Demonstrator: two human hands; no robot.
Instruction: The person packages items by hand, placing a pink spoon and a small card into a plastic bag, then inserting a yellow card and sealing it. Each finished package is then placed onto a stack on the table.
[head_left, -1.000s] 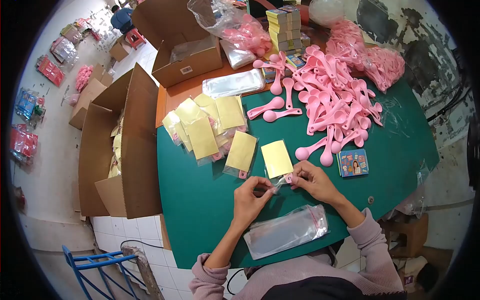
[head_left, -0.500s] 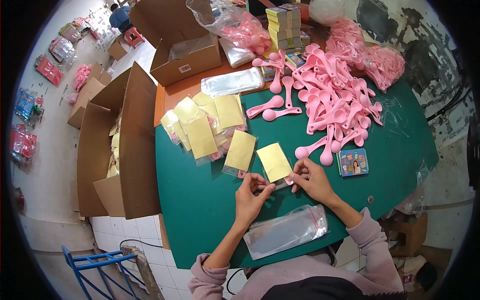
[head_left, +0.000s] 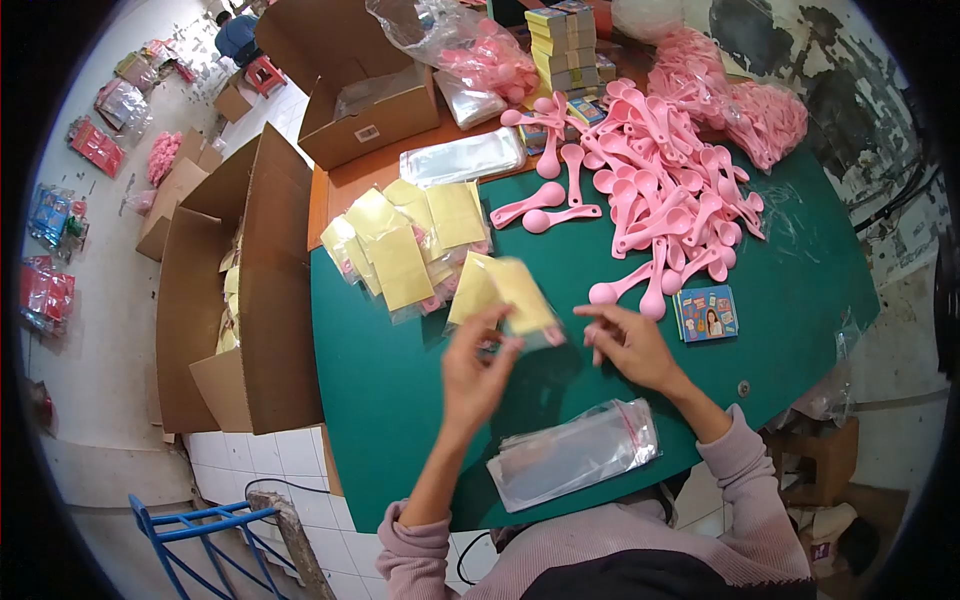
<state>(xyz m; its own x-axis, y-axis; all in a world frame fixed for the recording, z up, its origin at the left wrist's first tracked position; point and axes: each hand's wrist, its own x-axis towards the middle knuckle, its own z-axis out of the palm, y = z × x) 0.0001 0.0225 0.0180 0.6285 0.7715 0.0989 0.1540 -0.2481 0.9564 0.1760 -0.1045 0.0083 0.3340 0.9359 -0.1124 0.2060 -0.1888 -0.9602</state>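
Observation:
My left hand [head_left: 476, 370] pinches the lower left edge of a clear packet [head_left: 522, 295], slightly blurred, with a yellow card and a bit of pink inside. Partly behind it lies another yellow-card packet [head_left: 469, 286], beside a heap of similar packets [head_left: 402, 268]. Apart from the packet, my right hand [head_left: 635, 350] hovers over the green table with its fingers loosely spread and nothing in them. A small stack of printed cards [head_left: 708, 314] lies to its right. Nearest my body is a stack of flat clear plastic bags [head_left: 575, 460].
Pink measuring spoons [head_left: 665, 190] form a large pile on the green table [head_left: 400, 400]. Behind are bundled cards [head_left: 562, 50], bagged spoons [head_left: 765, 125] and more clear bags [head_left: 463, 158]. Open cardboard boxes [head_left: 285, 290] stand at the left. A person [head_left: 237, 38] is far back.
My left hand has lifted the packet and moved it up and left, towards the other packets. My right hand has let go of it and shifted slightly right.

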